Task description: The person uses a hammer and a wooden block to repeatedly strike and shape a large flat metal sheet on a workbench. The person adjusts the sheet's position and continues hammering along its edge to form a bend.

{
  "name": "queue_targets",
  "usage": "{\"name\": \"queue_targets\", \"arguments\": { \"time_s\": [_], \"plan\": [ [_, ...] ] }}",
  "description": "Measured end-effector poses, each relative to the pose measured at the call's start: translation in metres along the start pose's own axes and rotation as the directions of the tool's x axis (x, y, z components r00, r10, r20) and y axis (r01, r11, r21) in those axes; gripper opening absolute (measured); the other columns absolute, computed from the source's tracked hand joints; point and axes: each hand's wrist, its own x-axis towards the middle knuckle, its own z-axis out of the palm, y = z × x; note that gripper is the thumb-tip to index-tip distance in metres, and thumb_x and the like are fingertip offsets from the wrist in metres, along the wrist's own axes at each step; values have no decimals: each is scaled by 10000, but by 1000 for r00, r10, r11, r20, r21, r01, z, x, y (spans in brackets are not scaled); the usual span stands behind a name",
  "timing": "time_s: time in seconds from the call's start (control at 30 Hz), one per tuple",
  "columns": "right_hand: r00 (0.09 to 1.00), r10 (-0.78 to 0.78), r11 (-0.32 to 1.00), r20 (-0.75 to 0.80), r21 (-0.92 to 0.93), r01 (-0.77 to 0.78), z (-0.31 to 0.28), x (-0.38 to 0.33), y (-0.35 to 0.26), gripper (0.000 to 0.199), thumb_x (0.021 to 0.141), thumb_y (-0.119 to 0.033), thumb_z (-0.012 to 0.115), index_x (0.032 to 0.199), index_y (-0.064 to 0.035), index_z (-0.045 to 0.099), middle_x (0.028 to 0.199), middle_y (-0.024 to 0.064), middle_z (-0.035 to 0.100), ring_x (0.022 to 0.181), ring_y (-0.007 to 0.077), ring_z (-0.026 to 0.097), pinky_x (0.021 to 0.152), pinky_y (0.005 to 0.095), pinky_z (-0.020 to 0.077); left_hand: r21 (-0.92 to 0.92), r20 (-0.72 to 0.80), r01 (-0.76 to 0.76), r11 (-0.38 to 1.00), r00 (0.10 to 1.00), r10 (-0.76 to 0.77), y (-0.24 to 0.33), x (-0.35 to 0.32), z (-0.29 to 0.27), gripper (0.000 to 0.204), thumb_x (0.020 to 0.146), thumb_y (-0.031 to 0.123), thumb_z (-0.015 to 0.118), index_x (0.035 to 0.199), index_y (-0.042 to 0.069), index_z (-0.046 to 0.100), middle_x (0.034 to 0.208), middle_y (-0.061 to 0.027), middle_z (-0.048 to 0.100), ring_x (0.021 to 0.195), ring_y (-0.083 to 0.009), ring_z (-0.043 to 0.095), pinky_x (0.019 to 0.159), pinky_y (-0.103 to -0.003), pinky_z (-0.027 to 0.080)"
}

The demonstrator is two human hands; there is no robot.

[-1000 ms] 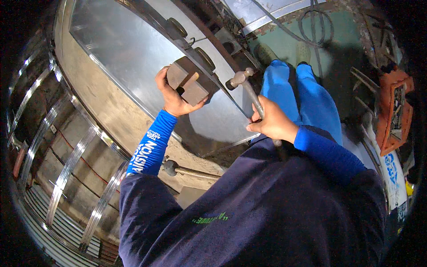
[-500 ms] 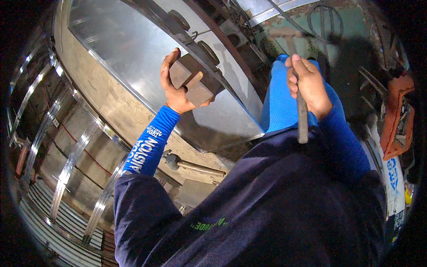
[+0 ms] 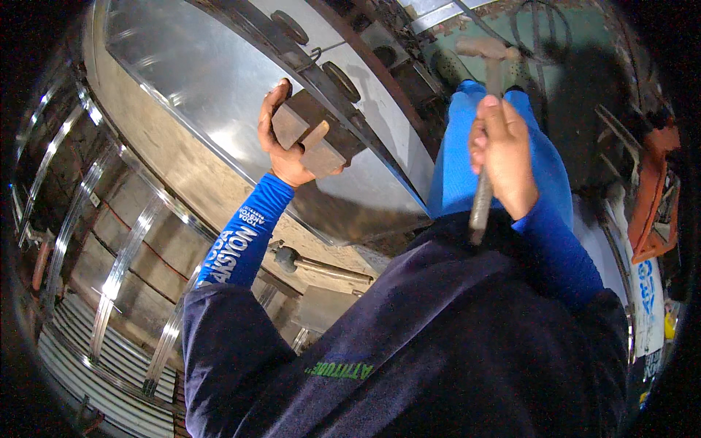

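My left hand (image 3: 281, 157), in a blue sleeve, is closed on a rusty brown, blocky steel piece (image 3: 321, 159) with a raised middle rib. The piece sits over a shiny metal sheet (image 3: 212, 87), next to a long dark steel bar (image 3: 332, 91) that crosses the sheet. Its underside is hidden, so whether it touches the sheet I cannot tell. My right hand (image 3: 505, 157) grips the handle of a hammer (image 3: 494, 77) in front of my blue-clad legs. The hammer's rusty head points away from me, and the handle's end reaches back toward my dark shirt.
A mallet (image 3: 321, 270) with a dark head lies on the tan bench surface (image 3: 197, 175) near my left forearm. Shiny metal tubes (image 3: 113, 281) stand at left. At right is an orange metal frame (image 3: 650, 197). A dark cable (image 3: 540, 33) coils on the green floor.
My right hand and the hammer have shifted slightly; the handle's end has swung left and the head shows more clearly. My left hand keeps its hold on the steel piece, almost unmoved.
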Motion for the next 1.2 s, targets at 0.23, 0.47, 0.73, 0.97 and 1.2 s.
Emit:
{"name": "queue_targets", "arguments": {
  "time_s": [0.23,0.47,0.73,0.97,1.2],
  "plan": [
    [933,-30,940,359,-307,148,11,-6,18,328,1069,-309,521,845,-69,525,622,39,508,525,188,492,499,350,415,-2,-54,9,1000,999,-9,1,-4,3,1387,499,439,964,1529,132,88,1528,-243,334,1411,-420,414,1216,-531,306],
    [855,-390,793,342,-346,501,40,-27,37,381,1073,-339,503,836,-42,539,635,89,523,568,219,538,541,398,445,-34,-50,-7,999,999,5,3,5,4,1387,515,462,976,1527,133,86,1530,-243,335,1412,-415,413,1215,-513,315],
    [998,-45,998,-55,38,47,14,11,-2,387,1091,-371,444,810,-109,488,588,-1,492,392,104,420,344,288,363,17,-47,-1,1000,999,2,-3,-3,1,1394,515,457,980,1536,161,79,1525,-246,336,1404,-422,419,1205,-546,326],
    [933,-173,882,316,-372,289,35,-7,30,319,1088,-343,476,876,-109,519,602,-25,475,439,74,426,372,261,355,16,-44,4,1000,999,-4,1,-4,2,1375,530,432,967,1539,178,68,1541,-262,307,1398,-438,422,1195,-543,339],
    [999,-19,987,26,-156,23,28,-6,10,381,1081,-319,468,812,-55,525,609,54,518,462,170,483,447,354,431,87,7,-30,996,1000,30,-2,-1,0,1396,511,454,980,1543,176,82,1548,-262,301,1400,-431,421,1191,-542,346]
  ]
}}
